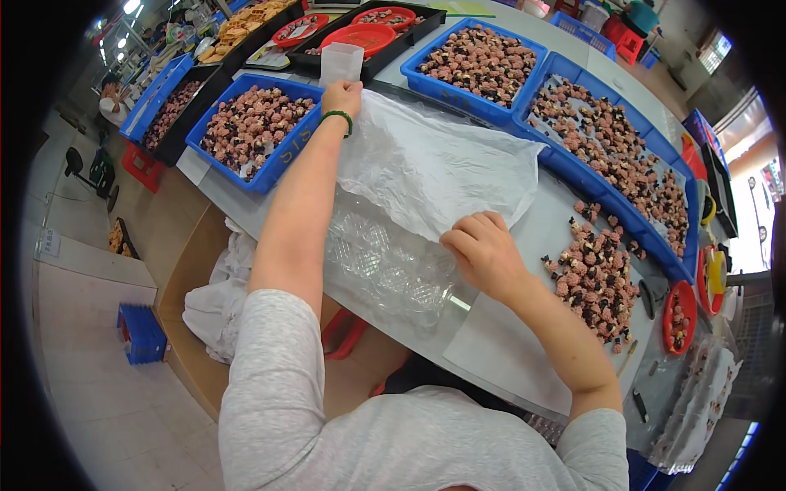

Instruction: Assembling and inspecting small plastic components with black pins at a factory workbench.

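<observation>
Two hands on the table, both on one white plastic sheet (434, 164). I log near to far.

Nearest, at about 5 o'clock from the picture's centre, the right hand (483, 250) rests on the sheet's near edge. Its fingers (463, 237) are curled under, nearly closed, apparently pinching the edge; I cannot tell whether anything else sits inside the fist. Under the sheet, at 6 o'clock, lies a clear moulded tray (385, 262), empty as far as I can see.

To 3 o'clock, a loose heap of small pink and dark pieces (598, 274) sits on the bare grey table (499, 344), untouched.

Farther, at 11 o'clock, the left hand (342, 96), green band on the wrist, presses the sheet's far corner, fingers bent down against it beside a small clear cup (341, 62). Whether they grip or only pin, I cannot tell.

Farthest: blue bins (254, 123) full of the same pieces at 10 through 2 o'clock.

My judgement: the sheet is spread only partway, the tray is unfilled, and most of the work remains.
</observation>
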`<state>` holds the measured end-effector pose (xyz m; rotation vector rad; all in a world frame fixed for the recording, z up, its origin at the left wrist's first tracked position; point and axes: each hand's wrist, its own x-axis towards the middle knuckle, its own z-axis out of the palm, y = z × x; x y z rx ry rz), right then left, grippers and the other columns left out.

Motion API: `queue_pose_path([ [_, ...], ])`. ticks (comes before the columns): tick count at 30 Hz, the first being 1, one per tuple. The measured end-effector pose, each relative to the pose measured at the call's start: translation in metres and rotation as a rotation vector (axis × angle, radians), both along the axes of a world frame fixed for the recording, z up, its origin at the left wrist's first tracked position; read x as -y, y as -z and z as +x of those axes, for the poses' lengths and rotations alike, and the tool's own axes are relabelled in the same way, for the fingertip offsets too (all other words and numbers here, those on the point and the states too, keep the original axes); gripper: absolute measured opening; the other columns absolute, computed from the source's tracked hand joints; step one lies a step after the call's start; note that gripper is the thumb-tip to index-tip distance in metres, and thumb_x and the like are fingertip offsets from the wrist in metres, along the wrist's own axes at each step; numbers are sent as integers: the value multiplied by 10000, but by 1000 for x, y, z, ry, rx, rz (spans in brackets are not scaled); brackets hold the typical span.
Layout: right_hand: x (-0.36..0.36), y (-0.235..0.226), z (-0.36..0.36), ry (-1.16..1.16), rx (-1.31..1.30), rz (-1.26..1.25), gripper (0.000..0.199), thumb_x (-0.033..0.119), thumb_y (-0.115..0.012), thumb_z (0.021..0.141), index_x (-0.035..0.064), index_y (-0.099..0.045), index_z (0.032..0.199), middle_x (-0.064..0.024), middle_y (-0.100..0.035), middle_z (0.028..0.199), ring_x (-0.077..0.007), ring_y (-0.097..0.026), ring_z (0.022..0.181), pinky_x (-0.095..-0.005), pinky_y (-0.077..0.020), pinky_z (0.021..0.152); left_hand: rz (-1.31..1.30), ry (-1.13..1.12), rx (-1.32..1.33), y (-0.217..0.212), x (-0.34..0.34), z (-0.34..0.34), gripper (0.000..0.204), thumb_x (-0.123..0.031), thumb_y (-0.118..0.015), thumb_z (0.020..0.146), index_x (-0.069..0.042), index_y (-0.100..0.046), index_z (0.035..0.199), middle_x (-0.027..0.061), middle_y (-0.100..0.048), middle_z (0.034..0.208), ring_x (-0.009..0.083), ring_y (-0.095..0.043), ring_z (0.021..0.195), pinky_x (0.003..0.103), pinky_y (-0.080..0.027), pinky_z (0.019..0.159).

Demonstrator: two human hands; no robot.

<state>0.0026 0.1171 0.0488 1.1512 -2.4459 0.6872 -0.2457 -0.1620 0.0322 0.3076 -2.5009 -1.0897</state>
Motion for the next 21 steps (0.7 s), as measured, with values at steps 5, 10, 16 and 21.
queue_pose_path([
  [5, -17, -2, 24, -1, 26, 28, 179, 53, -642, 666, 76, -575, 831, -43, -519, 780, -211, -522, 755, -327, -409, 670, 221, -4, -122, 6, 3, -9, 212, -229, -673, 708, -37, -656, 795, 114, -648, 774, 215, -623, 750, 322, -472, 704],
  [10, -8, -27, 18, -54, 160, -20, 196, 103, -654, 711, 61, -586, 891, -67, -558, 866, -232, -544, 806, -331, -417, 694, 356, 122, -110, 8, 17, -11, 279, -181, -681, 701, -52, -618, 940, 130, -623, 896, 215, -597, 801, 320, -463, 726],
  [16, -10, -14, -75, 208, 230, -171, 272, 148, -591, 792, 84, -569, 1055, -128, -542, 1083, -283, -517, 991, -385, -387, 840, -370, 41, -245, -16, -7, 45, 384, -136, -633, 708, -59, -524, 1069, 132, -552, 1034, 290, -492, 1012, 383, -375, 882],
  [21, 17, 14, -106, 325, 107, 173, 488, 391, -494, 836, 162, -420, 1262, -159, -352, 1319, -325, -282, 1245, -506, -224, 986, -629, 365, 25, 7, -25, 103, 534, -394, -504, 814, -89, -392, 1238, 188, -375, 1274, 364, -323, 1197, 498, -264, 973],
])
